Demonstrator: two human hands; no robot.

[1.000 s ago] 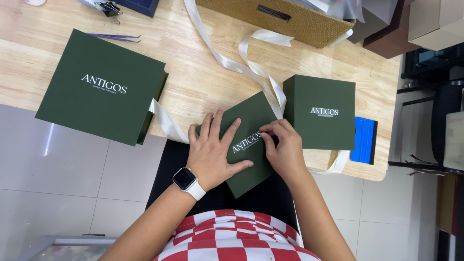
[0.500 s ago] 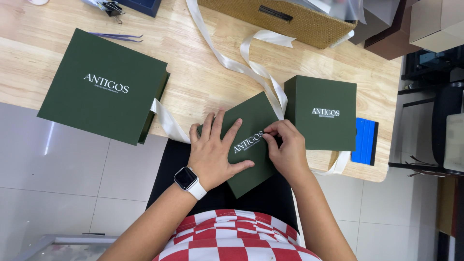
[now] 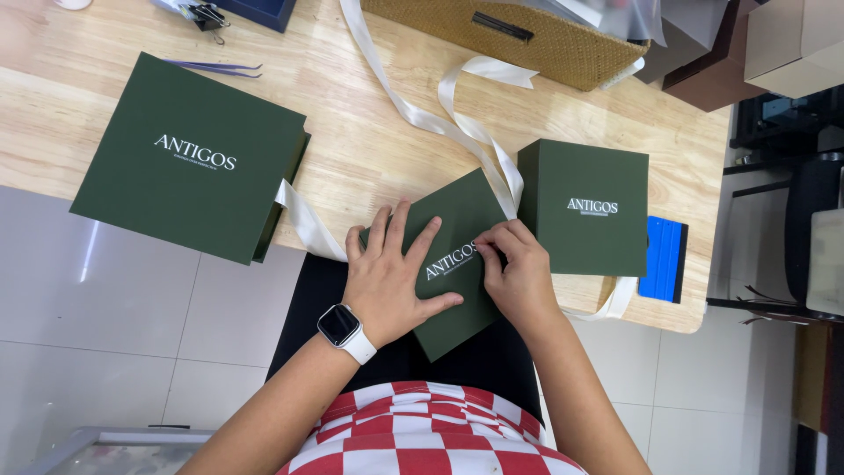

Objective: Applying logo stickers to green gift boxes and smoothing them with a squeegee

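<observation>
Green flat box (image 3: 457,264) sits low centre, overhanging the wooden table's (image 3: 369,149) near edge above pale floor tiles. Left hand (image 3: 391,281) presses flat, fingers spread, gripping nothing; right hand (image 3: 519,273) pinches the cream ribbon (image 3: 492,167) running toward the woven basket (image 3: 519,40) at the top.

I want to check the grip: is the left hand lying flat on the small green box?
Yes, the left hand lies flat with spread fingers on the small green box, while the right hand pinches the cream ribbon.

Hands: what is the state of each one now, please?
Left hand: open, pressed flat on the small green box.
Right hand: fingers curled, pinching at the box top.
</observation>
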